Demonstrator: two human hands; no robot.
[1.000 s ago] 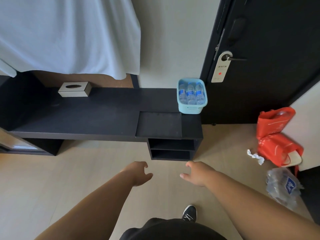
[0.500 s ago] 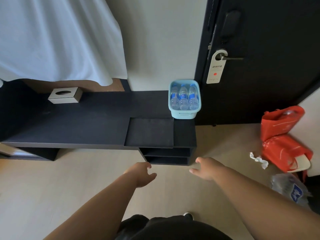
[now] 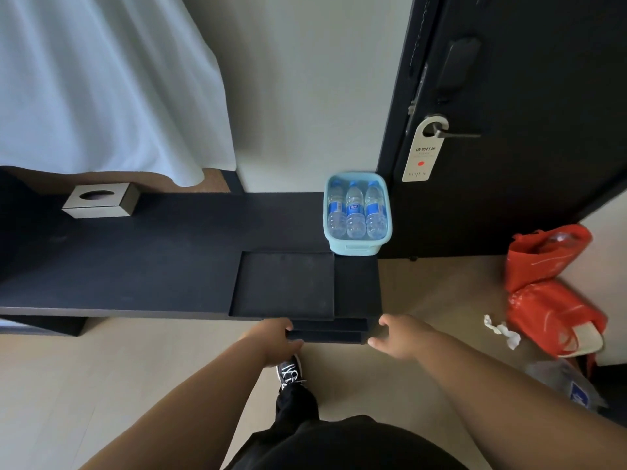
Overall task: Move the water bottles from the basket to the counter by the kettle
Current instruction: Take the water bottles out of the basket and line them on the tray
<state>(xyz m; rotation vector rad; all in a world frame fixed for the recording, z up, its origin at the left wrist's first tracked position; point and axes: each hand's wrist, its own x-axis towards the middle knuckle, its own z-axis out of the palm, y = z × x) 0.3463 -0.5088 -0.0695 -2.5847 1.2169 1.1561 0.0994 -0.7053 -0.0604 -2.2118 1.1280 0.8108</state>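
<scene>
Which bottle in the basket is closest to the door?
The rightmost bottle, beside the basket wall facing the door; the middle bottle and left bottle lie farther off.

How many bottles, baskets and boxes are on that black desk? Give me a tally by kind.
Water bottles: 3
Basket: 1
Tissue box: 1
Total: 5
</scene>
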